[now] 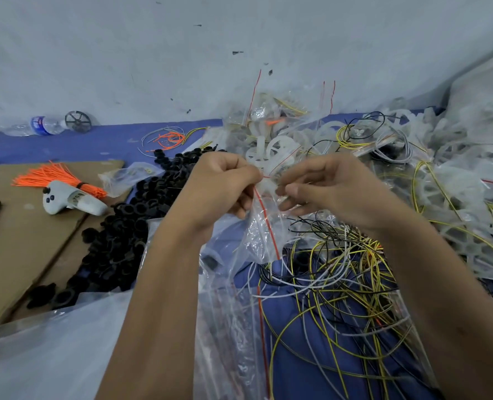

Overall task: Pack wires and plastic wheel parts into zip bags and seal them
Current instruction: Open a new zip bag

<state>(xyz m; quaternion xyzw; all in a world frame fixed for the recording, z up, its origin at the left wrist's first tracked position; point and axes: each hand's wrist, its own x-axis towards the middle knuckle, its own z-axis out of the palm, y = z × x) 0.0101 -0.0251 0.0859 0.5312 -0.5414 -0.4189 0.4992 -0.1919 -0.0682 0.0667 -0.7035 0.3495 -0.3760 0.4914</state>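
— What's the person holding up there, in the middle?

— A clear zip bag with a red strip. The left hand pinches its top edge, and the right hand pinches the same edge just beside it, fingertips pressed together on the plastic.

— And the parts?

— White plastic wheels lie just behind the hands. Loose yellow, black and white wires sprawl on the blue cloth, near and right. A heap of black rings sits left, beside an orange wire bundle on cardboard.

Head-worn view, forward and down, close over cluttered table
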